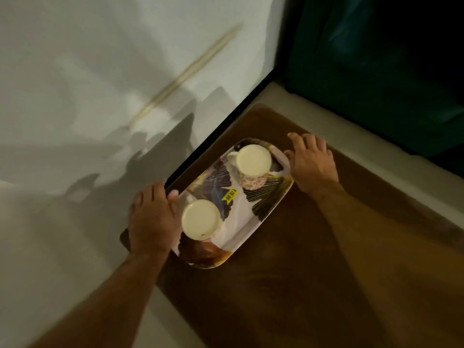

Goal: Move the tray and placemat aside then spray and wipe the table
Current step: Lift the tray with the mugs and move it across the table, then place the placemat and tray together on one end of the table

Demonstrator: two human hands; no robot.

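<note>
Dim, warm light over a pale wall (100, 71) crossed by soft shadows and a blurred tan streak (190, 71), beside a dark green curtain (376, 59) in the far right corner.

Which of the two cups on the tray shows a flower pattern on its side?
The cup near the right hand, with its handle visible. The other cup, beside the left hand, shows mainly its pale top.

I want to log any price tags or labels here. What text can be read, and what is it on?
"79.00", with a small symbol before it too blurred to read: on the yellow sticker stuck to the tray.
A tiny dark mark on the nearer cup: too small to read.
No other text is visible.
</note>
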